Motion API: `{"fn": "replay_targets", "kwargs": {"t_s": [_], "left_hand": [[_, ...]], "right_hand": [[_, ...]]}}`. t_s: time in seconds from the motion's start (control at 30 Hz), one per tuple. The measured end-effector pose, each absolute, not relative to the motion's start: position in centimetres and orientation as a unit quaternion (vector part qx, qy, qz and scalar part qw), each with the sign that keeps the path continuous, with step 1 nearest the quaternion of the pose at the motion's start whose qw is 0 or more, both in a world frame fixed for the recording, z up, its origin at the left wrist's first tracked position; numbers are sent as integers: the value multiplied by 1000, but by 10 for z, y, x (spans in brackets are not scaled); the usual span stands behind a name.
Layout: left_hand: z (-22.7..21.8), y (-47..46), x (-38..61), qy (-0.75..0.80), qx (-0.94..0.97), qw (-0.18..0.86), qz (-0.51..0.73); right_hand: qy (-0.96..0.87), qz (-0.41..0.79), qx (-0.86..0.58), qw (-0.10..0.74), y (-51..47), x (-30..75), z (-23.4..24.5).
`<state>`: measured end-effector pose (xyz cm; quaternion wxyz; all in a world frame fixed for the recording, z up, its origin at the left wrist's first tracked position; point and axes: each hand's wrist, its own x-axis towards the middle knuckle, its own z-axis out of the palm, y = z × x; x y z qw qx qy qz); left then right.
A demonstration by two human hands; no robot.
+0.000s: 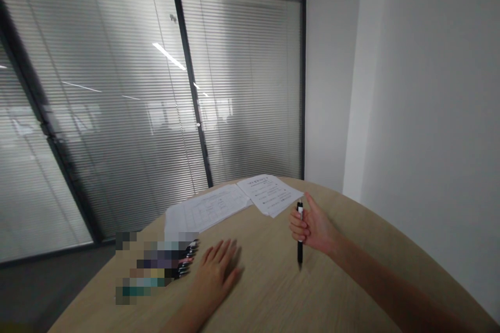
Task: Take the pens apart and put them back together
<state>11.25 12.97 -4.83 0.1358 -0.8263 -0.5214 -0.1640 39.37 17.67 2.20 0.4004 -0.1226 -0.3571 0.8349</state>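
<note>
My right hand [312,223] is wrapped round a black click pen [300,252], held upright over the table with its tip down and the thumb raised near its top end. Palm down on the wooden table, my left hand [214,268] lies flat with its fingers spread, holding nothing. Just left of it is a row of several pens [186,260], mostly dark, whose far part is hidden by a blurred patch. Beyond the right hand lies a printed sheet of paper [269,195].
More printed sheets [211,210] lie at the table's far left, partly under the other sheet. The round wooden table [265,281] curves off at both sides. Behind it stand a glass partition with blinds [246,88] and a white wall [425,104] on the right.
</note>
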Motion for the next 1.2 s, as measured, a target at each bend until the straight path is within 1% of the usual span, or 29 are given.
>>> {"fn": "replay_targets", "kwargs": {"t_s": [0.33,0.53,0.73,0.87,1.0,1.2], "left_hand": [[-47,130,113,-534,-825,146,-111],[-52,131,112,-521,-830,149,-128],[-54,133,111,-512,-834,153,-138],[-57,135,110,-487,-841,171,-161],[-58,135,109,-481,-841,180,-174],[-58,135,110,-460,-848,177,-193]], "right_hand": [[-363,831,-134,400,180,393,19],[-372,829,-135,395,178,392,17],[-382,831,-87,394,185,395,10],[-385,832,-81,392,185,395,9],[-372,833,-113,394,177,392,17],[-328,824,-189,422,169,386,30]]}}
